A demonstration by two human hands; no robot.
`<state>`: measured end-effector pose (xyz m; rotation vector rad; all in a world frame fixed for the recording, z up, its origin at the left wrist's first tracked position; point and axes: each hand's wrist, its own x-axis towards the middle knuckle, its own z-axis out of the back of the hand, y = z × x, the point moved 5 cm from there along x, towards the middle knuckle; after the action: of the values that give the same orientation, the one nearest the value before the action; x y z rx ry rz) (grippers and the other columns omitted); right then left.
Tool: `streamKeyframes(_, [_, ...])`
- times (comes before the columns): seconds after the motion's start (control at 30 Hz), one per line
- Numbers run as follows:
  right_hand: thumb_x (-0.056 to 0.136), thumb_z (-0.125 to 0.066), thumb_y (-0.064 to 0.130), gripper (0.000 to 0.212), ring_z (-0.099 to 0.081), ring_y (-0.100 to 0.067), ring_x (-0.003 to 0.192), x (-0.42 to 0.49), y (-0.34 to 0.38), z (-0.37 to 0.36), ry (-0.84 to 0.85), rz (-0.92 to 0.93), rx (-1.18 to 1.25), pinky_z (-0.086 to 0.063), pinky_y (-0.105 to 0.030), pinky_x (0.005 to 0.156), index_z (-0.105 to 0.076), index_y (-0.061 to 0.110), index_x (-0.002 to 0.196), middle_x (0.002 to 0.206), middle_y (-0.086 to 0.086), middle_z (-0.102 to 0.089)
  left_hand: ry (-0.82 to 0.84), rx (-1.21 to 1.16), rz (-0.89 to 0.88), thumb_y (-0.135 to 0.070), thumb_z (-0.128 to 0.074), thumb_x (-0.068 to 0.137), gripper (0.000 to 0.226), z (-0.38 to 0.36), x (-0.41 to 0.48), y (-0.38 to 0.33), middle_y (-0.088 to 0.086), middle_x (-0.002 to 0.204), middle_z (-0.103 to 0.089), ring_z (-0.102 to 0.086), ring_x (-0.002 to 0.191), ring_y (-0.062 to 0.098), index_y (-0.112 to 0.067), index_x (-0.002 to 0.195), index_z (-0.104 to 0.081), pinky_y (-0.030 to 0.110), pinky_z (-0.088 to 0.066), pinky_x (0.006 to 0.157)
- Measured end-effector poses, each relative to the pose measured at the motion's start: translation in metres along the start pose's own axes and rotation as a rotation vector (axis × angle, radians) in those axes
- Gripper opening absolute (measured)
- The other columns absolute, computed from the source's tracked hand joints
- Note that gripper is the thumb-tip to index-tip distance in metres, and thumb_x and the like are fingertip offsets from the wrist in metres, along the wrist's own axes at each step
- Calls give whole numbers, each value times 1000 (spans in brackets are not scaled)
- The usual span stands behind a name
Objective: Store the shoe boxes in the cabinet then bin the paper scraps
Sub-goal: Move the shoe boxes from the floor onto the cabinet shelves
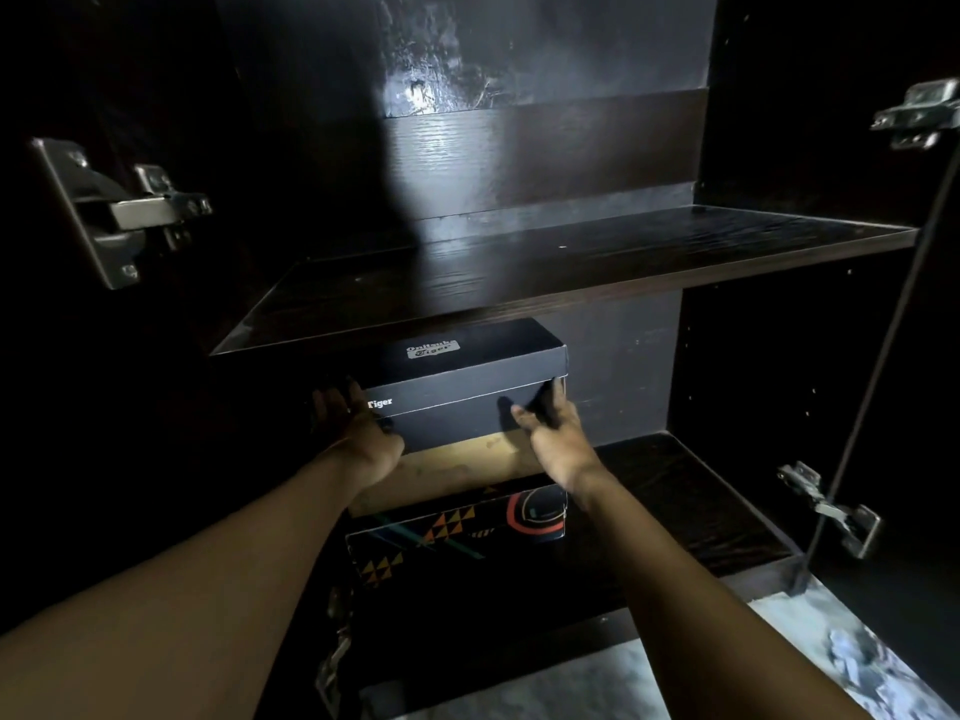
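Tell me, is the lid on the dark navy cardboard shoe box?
On. The dark navy cardboard shoe box has its lid seated, its rim overlapping the sides.

We are looking at a dark cabinet whose shelf (571, 262) is showing wood grain with a slight sheen. The back panel (467, 70) is shining glossy where light hits, and it is looking scuffed or smeared, though the dimness is making that hard to judge. The hinges (130, 210) are gleaming as bare metal. The dark shoe box (457, 376) is looking like matt cardboard; the patterned box (467, 527) below is appearing as smooth printed card.
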<state>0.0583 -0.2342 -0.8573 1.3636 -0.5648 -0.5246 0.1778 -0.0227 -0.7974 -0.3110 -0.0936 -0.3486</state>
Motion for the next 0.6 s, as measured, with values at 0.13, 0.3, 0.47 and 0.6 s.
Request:
streamKeyframes(0.13, [96,-63,27,67,-46,-14,128,-3,0,6,-3,-41,55,-30,-27,109,-29,30,154,134,8,-51,-21,-7,-4,-34,-50,92,84,3,-16,-6,18,160,9,12,148,33,-13,154,2,49,-6,120])
streamKeyframes(0.3, [78,-64,57,58,-60,-20,115,-20,0,30,-130,-7,-33,-43,-36,105,-58,37,132,130,-4,-64,-90,-61,-96,-37,-52,88,68,-11,-59,-33,15,156,-28,-24,145,32,-22,150,-27,43,-31,112])
streamKeyframes(0.47, [98,-58,23,31,-59,-15,118,-91,18,77,-345,39,-22,-41,-25,104,-65,10,125,122,-3,-67,249,-489,-400,-16,-59,90,17,-42,-115,-93,11,99,-74,-68,91,23,-11,97,-74,27,-49,83])
streamKeyframes(0.6, [99,-54,27,30,-60,-11,114,-176,18,117,-491,20,-84,-44,-20,100,-66,15,124,119,1,-69,439,-620,-581,-18,-61,88,19,-60,-175,-144,12,88,-75,-69,81,22,-10,97,-75,35,-56,84])
